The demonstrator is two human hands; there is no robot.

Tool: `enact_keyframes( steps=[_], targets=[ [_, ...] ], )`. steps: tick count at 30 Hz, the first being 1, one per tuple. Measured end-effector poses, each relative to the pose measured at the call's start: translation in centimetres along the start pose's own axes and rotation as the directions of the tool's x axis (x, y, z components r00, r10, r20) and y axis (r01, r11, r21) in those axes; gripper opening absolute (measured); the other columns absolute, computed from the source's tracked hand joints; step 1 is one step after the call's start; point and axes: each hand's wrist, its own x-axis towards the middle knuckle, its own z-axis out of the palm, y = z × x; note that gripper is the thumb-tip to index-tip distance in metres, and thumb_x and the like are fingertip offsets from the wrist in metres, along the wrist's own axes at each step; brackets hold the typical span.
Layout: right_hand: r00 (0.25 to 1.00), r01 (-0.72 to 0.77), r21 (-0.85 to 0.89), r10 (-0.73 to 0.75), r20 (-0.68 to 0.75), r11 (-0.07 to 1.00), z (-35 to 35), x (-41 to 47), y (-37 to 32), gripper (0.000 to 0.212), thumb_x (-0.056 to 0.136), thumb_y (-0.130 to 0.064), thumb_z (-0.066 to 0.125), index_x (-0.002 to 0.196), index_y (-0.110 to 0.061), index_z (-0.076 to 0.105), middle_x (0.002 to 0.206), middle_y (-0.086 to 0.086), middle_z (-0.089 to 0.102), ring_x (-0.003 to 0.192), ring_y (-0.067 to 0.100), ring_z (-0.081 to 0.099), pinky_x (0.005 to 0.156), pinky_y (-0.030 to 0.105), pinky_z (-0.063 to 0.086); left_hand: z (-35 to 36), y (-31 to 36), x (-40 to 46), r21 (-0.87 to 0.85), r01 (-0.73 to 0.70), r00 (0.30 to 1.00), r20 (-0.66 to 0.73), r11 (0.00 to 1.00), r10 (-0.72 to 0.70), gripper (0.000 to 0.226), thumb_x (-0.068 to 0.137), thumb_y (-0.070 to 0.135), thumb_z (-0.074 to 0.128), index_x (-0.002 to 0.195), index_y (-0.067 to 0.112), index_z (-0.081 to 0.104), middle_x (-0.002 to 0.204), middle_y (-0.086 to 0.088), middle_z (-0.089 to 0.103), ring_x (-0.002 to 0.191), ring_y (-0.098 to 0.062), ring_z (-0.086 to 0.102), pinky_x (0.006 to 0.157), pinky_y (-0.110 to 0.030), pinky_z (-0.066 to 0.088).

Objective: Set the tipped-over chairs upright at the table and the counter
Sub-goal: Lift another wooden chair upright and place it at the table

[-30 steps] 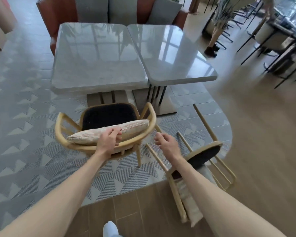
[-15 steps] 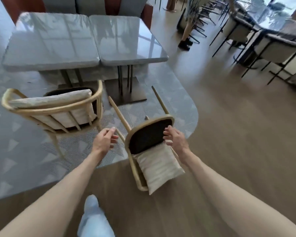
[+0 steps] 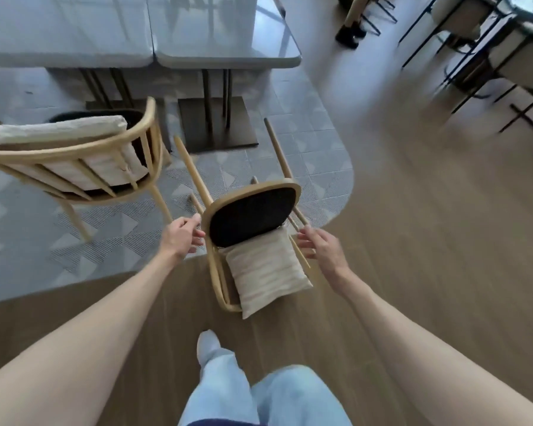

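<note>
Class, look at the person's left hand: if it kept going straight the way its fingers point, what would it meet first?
Probably the wooden frame of the tipped-over chair, just beyond the left hand; depth is uncertain.

A light wooden chair with a black seat pad (image 3: pixel 253 214) lies tipped on its back on the wood floor, legs pointing toward the grey stone-topped table (image 3: pixel 228 41). A cream striped cushion (image 3: pixel 266 272) rests against its backrest. The left hand (image 3: pixel 180 238) reaches beside the seat frame's left edge, the right hand (image 3: pixel 320 247) beside its right edge, neither clearly gripping. Left of both hands stands an upright wooden armchair (image 3: pixel 74 158).
</note>
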Motion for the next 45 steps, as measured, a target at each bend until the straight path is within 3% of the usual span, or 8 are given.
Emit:
enact_keyframes(
  steps=[5, 8, 18, 28, 33, 39, 43, 45],
  targets=[
    [0.985, -0.172, -0.118, 0.172, -0.004, 0.978, -5.0, 1.2, 5.0, 0.028, 0.103, -0.038, 0.052, 0.094, -0.018, 0.069, 0.105, 0.006, 0.073, 0.095, 0.022, 0.068, 0.082, 0.037, 0.053, 6.9, -4.0, -2.2, 0.115, 0.136, 0.982, 0.118, 0.984, -0.149, 0.031, 0.104, 0.030, 0.050, 0.098, 0.002, 0.063, 0.087, -0.016, 0.069, 0.069, -0.027, 0.064, 0.066, -0.037, 0.052],
    [0.978, -0.195, -0.144, 0.203, 0.040, 0.970, -7.5, 3.5, 7.2, 0.030, 0.104, -0.033, 0.052, 0.100, -0.009, 0.069, 0.106, 0.014, 0.072, 0.091, 0.022, 0.064, 0.071, 0.030, 0.050, 9.9, -6.7, -3.5, 0.176, 0.212, 0.974, 0.046, 0.961, -0.223, 0.035, 0.104, 0.031, 0.050, 0.104, 0.000, 0.066, 0.092, -0.016, 0.071, 0.074, -0.025, 0.065, 0.072, -0.041, 0.057],
    [0.908, -0.207, -0.137, 0.242, 0.343, 0.969, -10.1, 11.3, 18.4, 0.038, 0.104, -0.036, 0.051, 0.117, -0.003, 0.067, 0.112, 0.011, 0.069, 0.094, 0.021, 0.065, 0.084, 0.038, 0.049, 22.2, -17.8, -6.2, -0.448, 0.397, 0.817, -0.225, 0.801, -0.531, 0.033, 0.103, 0.030, 0.054, 0.115, 0.000, 0.060, 0.107, -0.018, 0.063, 0.094, -0.031, 0.063, 0.072, -0.041, 0.055],
    [0.877, -0.321, -0.079, 0.328, 0.350, 0.944, -7.0, 18.3, 34.7, 0.021, 0.102, -0.027, 0.056, 0.099, -0.010, 0.068, 0.101, 0.009, 0.070, 0.085, 0.019, 0.066, 0.082, 0.037, 0.053, 32.8, -30.7, -1.4, -0.587, 0.406, 0.783, -0.171, 0.700, -0.598, 0.030, 0.100, 0.027, 0.060, 0.117, 0.002, 0.061, 0.110, -0.017, 0.067, 0.098, -0.033, 0.069, 0.081, -0.041, 0.060],
    [0.838, -0.461, -0.123, 0.477, 0.266, 0.879, -3.2, 22.7, 49.9, 0.030, 0.099, -0.008, 0.058, 0.123, 0.009, 0.061, 0.087, 0.008, 0.065, 0.074, 0.018, 0.060, 0.066, 0.025, 0.048, 38.4, -44.3, 4.9, -0.673, 0.477, 0.701, -0.098, 0.566, -0.707, 0.024, 0.099, 0.011, 0.057, 0.119, -0.002, 0.056, 0.110, -0.022, 0.063, 0.098, -0.036, 0.067, 0.080, -0.044, 0.059],
    [0.781, -0.617, 0.116, 0.586, 0.218, 0.779, 2.2, 29.3, 65.6, 0.040, 0.099, 0.001, 0.055, 0.139, 0.004, 0.048, 0.097, 0.014, 0.067, 0.088, 0.029, 0.065, 0.074, 0.031, 0.054, 43.6, -58.3, 13.3, -0.823, 0.426, 0.647, -0.012, 0.375, -0.762, 0.024, 0.098, 0.001, 0.052, 0.121, -0.004, 0.053, 0.127, -0.022, 0.058, 0.117, -0.037, 0.062, 0.092, -0.048, 0.056],
    [0.752, -0.654, 0.370, 0.622, 0.220, 0.660, 5.2, 34.5, 71.3, 0.047, 0.102, 0.004, 0.046, 0.148, 0.005, 0.038, 0.139, 0.027, 0.055, 0.125, 0.039, 0.058, 0.099, 0.041, 0.051, 45.3, -63.8, 19.7, -0.963, 0.187, 0.678, -0.017, 0.194, -0.735, 0.048, 0.094, -0.012, 0.046, 0.141, -0.003, 0.042, 0.131, -0.022, 0.052, 0.122, -0.035, 0.058, 0.102, -0.054, 0.050],
    [0.764, -0.634, 0.437, 0.605, 0.224, 0.638, 6.3, 37.0, 71.7, 0.046, 0.102, 0.005, 0.043, 0.148, -0.001, 0.041, 0.140, 0.024, 0.056, 0.118, 0.034, 0.062, 0.096, 0.038, 0.052, 45.5, -64.9, 21.9, -0.983, 0.096, 0.683, -0.047, 0.154, -0.729, 0.053, 0.090, -0.017, 0.047, 0.141, 0.000, 0.043, 0.127, -0.021, 0.053, 0.118, -0.031, 0.058, 0.104, -0.054, 0.049]
  ],
)
